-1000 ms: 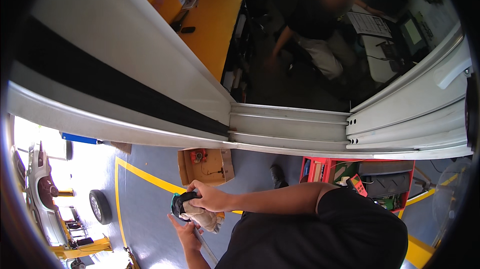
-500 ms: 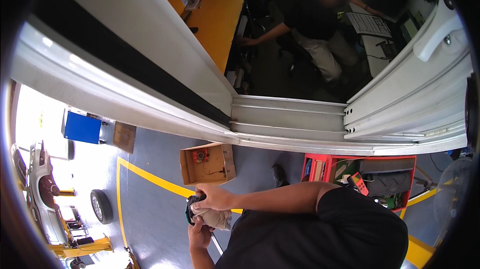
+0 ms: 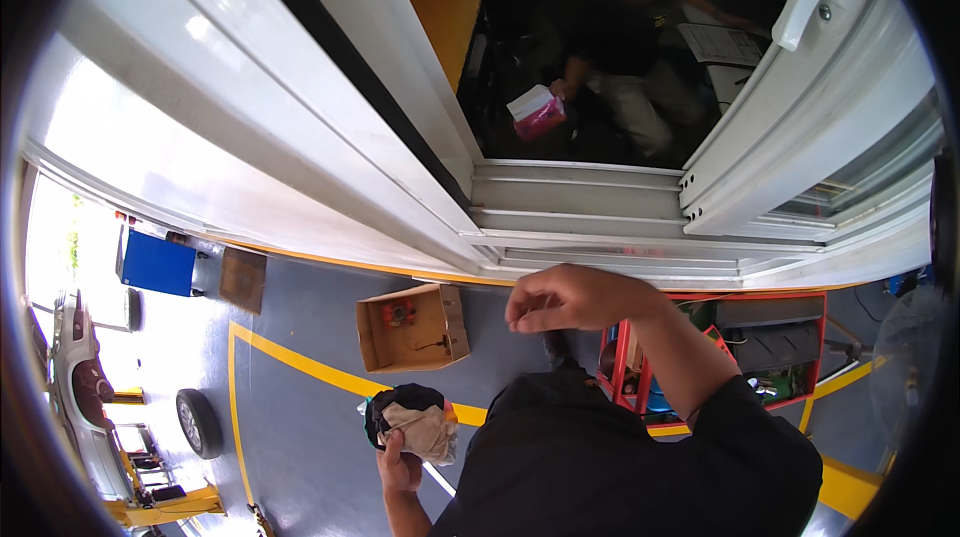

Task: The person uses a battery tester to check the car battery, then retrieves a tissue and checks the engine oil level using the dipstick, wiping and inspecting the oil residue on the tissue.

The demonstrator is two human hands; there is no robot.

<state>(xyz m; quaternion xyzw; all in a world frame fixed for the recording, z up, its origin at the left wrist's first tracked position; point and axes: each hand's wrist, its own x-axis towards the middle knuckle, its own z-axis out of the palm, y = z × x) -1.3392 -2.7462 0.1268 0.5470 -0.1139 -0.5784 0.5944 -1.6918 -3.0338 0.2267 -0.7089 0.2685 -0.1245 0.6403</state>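
My left hand point(image 3: 400, 464) is closed on a bundle of crumpled cloth rags point(image 3: 425, 427), beige and black with a bit of orange at one edge, low in front of my body. Raised just before the window sill point(image 3: 575, 199), my right hand point(image 3: 575, 299) has loosely bent fingers, with a gap between them and the thumb; I see nothing in it. Beyond the sliding window, a seated person's hand point(image 3: 562, 89) holds a pink and white soft packet point(image 3: 538, 113).
An open cardboard box point(image 3: 413, 329) with a red part in it stands on the floor. At the right is a red tool cart point(image 3: 817, 377). A loose wheel point(image 3: 199, 424), a blue cabinet point(image 3: 157, 261) and a car on a yellow lift are at the left.
My right hand has left the rags and moved up and right toward the sill. My left hand keeps the bundle. The person inside has brought the pink packet into view.
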